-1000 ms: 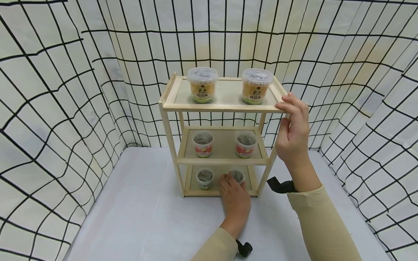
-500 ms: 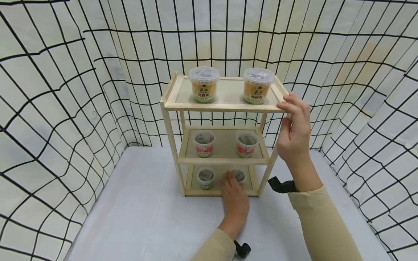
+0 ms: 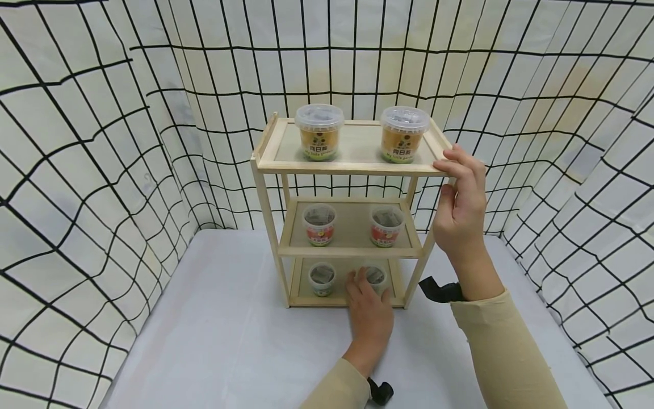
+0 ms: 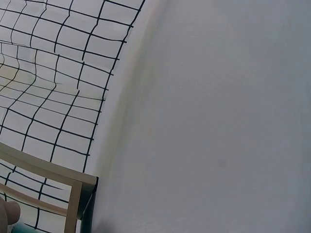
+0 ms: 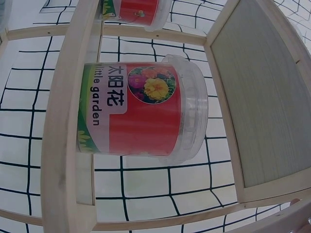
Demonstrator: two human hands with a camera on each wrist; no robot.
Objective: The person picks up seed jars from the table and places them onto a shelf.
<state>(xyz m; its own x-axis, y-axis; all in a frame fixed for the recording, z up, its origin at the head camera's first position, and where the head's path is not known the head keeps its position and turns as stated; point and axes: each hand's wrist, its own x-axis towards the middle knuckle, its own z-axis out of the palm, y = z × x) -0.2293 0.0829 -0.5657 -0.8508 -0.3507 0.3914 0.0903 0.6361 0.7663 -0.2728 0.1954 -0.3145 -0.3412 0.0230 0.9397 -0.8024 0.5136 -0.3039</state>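
Note:
A three-tier wooden shelf (image 3: 347, 253) stands upright with a pair of lidded plastic cups on each tier. My right hand (image 3: 462, 199) grips the front right corner of the top tier, fingers over the edge and thumb below. At the bottom tier, my left hand (image 3: 370, 315) lies beside the right-hand cup (image 3: 376, 276), fingers spread at its left and thumb out in front. The hand partly hides that cup. The left wrist view catches only a fingertip (image 4: 10, 212) beside a teal patch at the lower left.
Two orange-labelled cups, left (image 3: 319, 133) and right (image 3: 403, 136), stand on the top tier. The middle tier bears red-labelled cups (image 3: 319, 227) with a flower picture, one large in the right wrist view (image 5: 146, 107). White walls with black grid netting surround the white tabletop (image 3: 204, 341).
My left hand's fingers have spread slightly and its thumb has come out to the right of the palm. The right hand keeps its grip on the shelf corner.

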